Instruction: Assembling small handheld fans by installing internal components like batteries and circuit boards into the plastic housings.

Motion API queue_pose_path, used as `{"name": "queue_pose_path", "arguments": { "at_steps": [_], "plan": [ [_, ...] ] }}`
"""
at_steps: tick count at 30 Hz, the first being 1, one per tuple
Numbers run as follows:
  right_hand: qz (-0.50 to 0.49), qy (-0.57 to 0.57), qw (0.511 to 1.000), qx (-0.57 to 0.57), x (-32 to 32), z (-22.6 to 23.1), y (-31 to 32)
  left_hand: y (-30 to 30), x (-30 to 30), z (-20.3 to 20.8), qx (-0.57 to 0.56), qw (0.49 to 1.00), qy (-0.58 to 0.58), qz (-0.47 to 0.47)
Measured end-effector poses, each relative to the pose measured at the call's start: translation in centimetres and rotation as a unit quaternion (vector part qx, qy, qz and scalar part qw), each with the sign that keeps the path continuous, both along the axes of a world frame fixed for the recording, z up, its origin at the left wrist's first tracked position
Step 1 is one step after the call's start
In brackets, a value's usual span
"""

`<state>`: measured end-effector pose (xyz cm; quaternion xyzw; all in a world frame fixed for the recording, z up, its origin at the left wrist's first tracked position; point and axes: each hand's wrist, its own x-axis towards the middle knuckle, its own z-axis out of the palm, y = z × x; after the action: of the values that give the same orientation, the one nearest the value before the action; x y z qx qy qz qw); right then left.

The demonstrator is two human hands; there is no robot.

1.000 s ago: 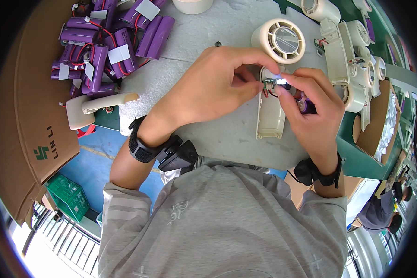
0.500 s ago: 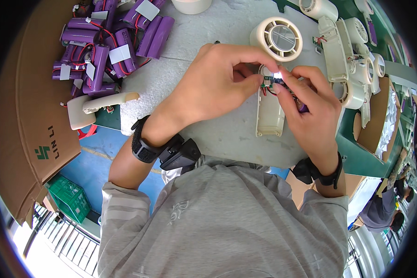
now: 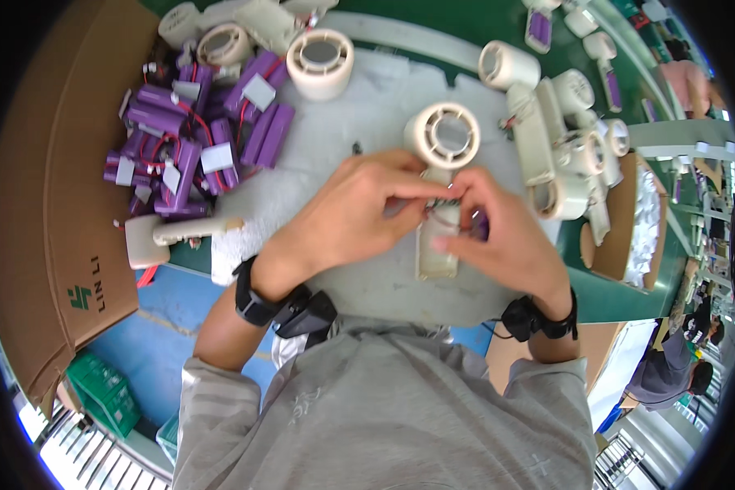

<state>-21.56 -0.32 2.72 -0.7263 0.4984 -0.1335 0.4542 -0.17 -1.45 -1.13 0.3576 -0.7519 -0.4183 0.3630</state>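
Observation:
Over a cream handheld fan casing point(image 3: 435, 265), my left hand point(image 3: 363, 204) pinches a small circuit board point(image 3: 443, 201) between thumb and forefinger. My right hand point(image 3: 506, 237) is at the board's other side, its forefinger close to the board's edge. Its thumb stands apart, over the hollow handle. Thin wires run below the board. A purple battery point(image 3: 481, 226) shows partly under my right fingers; whether they touch it is hidden. The round fan head point(image 3: 449, 135) faces up beyond my fingertips. Motion blurs the details of the board.
Several wired purple battery packs point(image 3: 180, 143) lie heaped at the left, beside a large cardboard box point(image 3: 65, 180). A cream fan part point(image 3: 147, 241) lies below them. Another fan head point(image 3: 320, 65) stands at the back. More casings point(image 3: 535, 135) and an open carton point(image 3: 621, 233) are at the right.
The view has shifted, showing more of the table's far side. The bright light at the board no longer shows. My right thumb has come away from the board, down over the handle.

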Motion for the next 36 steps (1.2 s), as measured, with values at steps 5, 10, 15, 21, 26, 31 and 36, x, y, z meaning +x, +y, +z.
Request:
{"name": "queue_pose_path", "arguments": {
  "at_steps": [5, 10, 15, 21, 26, 31, 36],
  "plan": [
    [0.078, -0.044, 0.996, -0.031, -1.5, 0.0, 0.7, 0.4, 0.6, 0.4, 0.067, 0.998, -0.008, -0.008],
    [0.005, -0.085, 0.996, 0.022, -1.6, 0.8, 1.4, 0.0, 0.9, 0.7, 0.088, 0.996, -0.007, 0.003],
    [-0.146, -0.018, 0.989, 0.034, -1.1, 0.9, 1.8, -0.3, 1.0, 0.1, 0.128, 0.991, 0.030, 0.017],
    [-0.029, 0.103, 0.934, -0.340, -1.0, -0.3, 3.0, 0.0, 0.6, -0.1, 0.103, 0.994, 0.016, 0.029],
    [0.021, 0.106, 0.927, -0.359, -0.8, 0.2, 2.2, 0.1, 0.6, 0.2, 0.096, 0.995, 0.019, 0.034],
    [0.080, 0.203, 0.913, -0.346, 0.3, 1.0, 2.3, 0.5, 0.5, 0.2, 0.066, 0.994, 0.057, 0.059],
    [0.011, 0.202, 0.931, -0.303, -0.1, 0.1, 2.1, 0.5, 0.6, 0.3, 0.068, 0.996, 0.041, 0.044]
  ]
}}
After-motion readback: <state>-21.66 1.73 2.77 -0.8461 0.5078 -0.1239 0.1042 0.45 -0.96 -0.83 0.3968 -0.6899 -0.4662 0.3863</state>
